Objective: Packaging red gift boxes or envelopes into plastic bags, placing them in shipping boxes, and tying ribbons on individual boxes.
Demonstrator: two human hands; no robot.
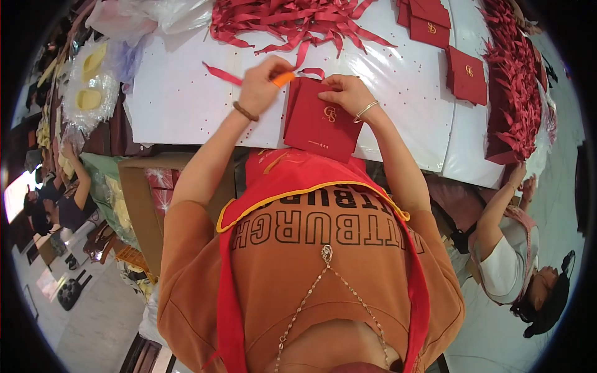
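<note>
A dark red paper bag [320, 127] with a gold emblem lies flat at the near edge of the white table [186, 99]. My right hand [346, 93] presses on its top edge, fingers on the paper. At the bag's top left corner, my left hand [261, 84] pinches a small orange tool [283, 78]. A red ribbon [222, 74] trails left from that hand, and a ribbon loop [313, 71] shows above the bag.
A heap of red ribbons [292, 22] lies at the table's far side. More flat red bags [466, 74] and a tall stack of them [516, 87] sit at the right. Another person [519, 248] reaches up at the right; a cardboard box [143, 199] stands below left.
</note>
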